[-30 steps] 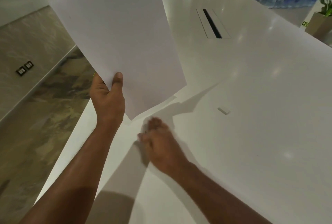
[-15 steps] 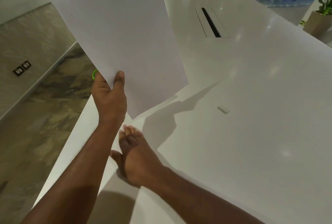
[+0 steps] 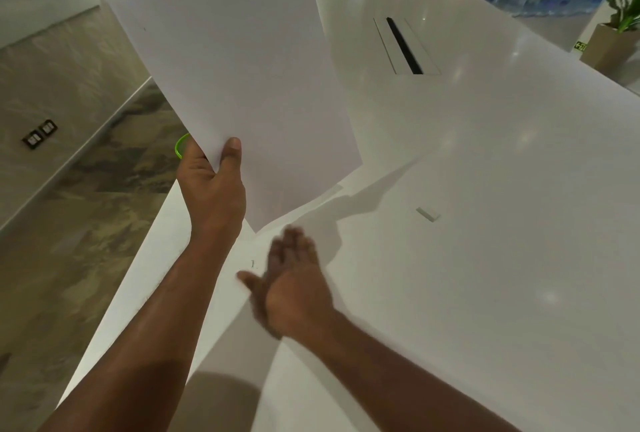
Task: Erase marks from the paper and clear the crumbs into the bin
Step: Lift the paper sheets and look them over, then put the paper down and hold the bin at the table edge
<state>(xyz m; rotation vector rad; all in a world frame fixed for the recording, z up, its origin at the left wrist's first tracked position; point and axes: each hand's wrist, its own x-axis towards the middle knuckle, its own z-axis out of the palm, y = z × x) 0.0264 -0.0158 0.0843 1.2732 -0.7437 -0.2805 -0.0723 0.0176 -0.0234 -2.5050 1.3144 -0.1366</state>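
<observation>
White paper (image 3: 242,85) hangs tilted above the tabletop (image 3: 485,223), pinched at its lower edge by the left hand (image 3: 211,185), thumb on top. Below those fingers, the right hand (image 3: 294,279) is flat, fingers straight and together, blurred over the tabletop edge. A green rim (image 3: 180,146), perhaps the bin, peeks behind the left hand. Crumbs swept wide could miss it and land on the floor (image 3: 86,241).
</observation>
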